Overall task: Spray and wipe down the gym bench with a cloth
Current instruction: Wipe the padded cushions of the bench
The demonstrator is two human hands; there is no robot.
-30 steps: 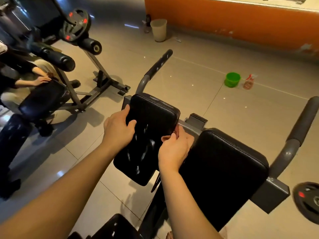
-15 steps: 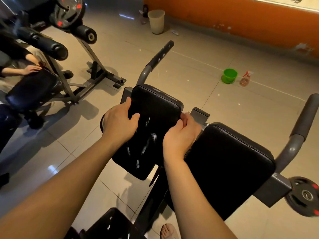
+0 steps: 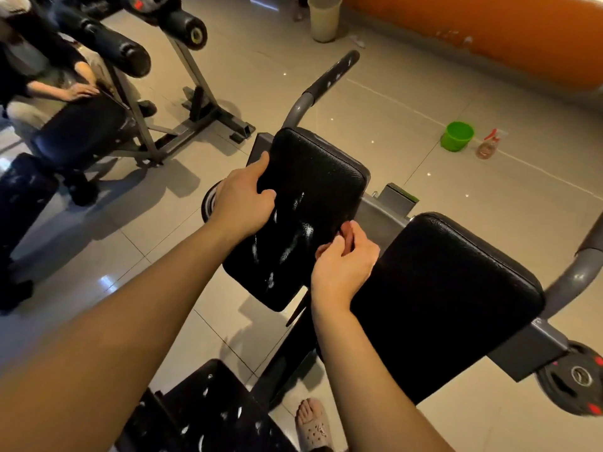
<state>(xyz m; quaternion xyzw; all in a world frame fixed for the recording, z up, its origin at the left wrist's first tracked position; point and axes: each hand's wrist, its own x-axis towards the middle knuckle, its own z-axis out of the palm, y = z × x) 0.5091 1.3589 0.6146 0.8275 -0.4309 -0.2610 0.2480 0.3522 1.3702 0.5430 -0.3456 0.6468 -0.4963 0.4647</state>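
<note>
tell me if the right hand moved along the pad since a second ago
Yes. The right hand slid down the left pad's inner edge toward the person; half a second ago it was up by the grey bracket.

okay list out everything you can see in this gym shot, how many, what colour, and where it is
Arm pads: two, black; left pad foam-streaked, right pad beside it.
Handles: two, grey and black, beyond the pads.
Bucket: one, green, floor far right.
Spray bottle: one, clear with red trigger, beside the bucket.
Bin: one, beige, by the orange wall.
Weight plate: one, black and red, lower right.
Second bench: one, black, left, another person at it.
Left hand: on the left pad's edge.
Right hand: between the pads.
</note>
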